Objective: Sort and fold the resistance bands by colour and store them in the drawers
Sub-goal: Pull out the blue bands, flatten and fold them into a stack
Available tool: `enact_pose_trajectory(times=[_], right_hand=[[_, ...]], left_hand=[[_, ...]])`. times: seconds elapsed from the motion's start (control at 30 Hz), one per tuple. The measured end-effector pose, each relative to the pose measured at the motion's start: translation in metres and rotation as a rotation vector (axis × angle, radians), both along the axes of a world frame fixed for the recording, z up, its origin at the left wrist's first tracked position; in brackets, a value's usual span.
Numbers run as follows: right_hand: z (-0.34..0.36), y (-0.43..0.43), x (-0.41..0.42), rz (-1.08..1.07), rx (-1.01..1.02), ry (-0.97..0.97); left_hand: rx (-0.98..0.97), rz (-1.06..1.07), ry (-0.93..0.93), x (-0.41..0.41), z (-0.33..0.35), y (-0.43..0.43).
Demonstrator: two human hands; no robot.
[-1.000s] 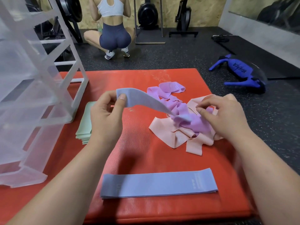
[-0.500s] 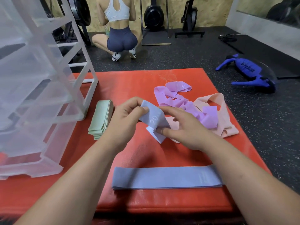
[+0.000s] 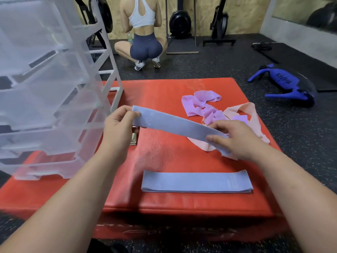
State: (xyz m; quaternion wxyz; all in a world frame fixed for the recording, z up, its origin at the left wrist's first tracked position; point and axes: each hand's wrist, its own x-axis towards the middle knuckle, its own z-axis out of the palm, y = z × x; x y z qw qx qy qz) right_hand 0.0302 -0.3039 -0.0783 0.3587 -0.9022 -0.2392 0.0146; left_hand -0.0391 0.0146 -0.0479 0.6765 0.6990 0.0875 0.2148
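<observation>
A blue resistance band (image 3: 175, 124) is stretched flat in the air above the red mat (image 3: 164, 92). My left hand (image 3: 119, 125) pinches its left end and my right hand (image 3: 237, 139) pinches its right end. A second blue band (image 3: 197, 182) lies flat near the mat's front edge. Purple bands (image 3: 200, 101) and pink bands (image 3: 242, 110) lie tangled at the mat's right. A folded stack of green bands (image 3: 134, 138) is mostly hidden behind my left hand. The clear plastic drawer unit (image 3: 45, 99) stands on the mat's left.
A person (image 3: 144, 33) squats on the dark gym floor behind the mat. A blue training bag (image 3: 286, 84) lies on the floor to the right. Gym machines stand along the back wall.
The blue band was bunched between my hands half a second ago. My hands have moved apart and it is now pulled out straight and flat. The view has shifted left, so the green stack is hidden.
</observation>
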Motion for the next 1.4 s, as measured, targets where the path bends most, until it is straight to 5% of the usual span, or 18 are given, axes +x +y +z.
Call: enact_pose_trajectory(times=[0.23,0.47,0.6,0.83,1.13,1.3,1.4], right_hand=[[0.010,-0.038,-0.034,-0.125,0.145,0.079],[0.004,-0.066,-0.063,-0.167,0.299,0.351],[-0.006,-0.066,-0.072,-0.241,0.202,0.317],[-0.009,-0.052,-0.082,-0.290,-0.180,0.017],[-0.030,-0.052,-0.086,-0.242,-0.322,-0.056],[-0.033,-0.063,-0.086,-0.227,-0.375,-0.118],[-0.026,-0.071,-0.089,-0.043,-0.392,-0.016]], left_hand=[[0.213,-0.121,0.277,-0.030,-0.019,0.019],[0.297,-0.179,0.418,-0.065,-0.025,0.013],[0.403,-0.142,0.443,-0.073,-0.035,0.014],[0.941,-0.196,0.417,-0.082,-0.045,0.008],[1.306,-0.223,0.340,-0.075,-0.061,0.001],[1.242,-0.311,0.290,-0.071,-0.066,0.011],[1.208,-0.514,0.291,-0.074,-0.066,0.017]])
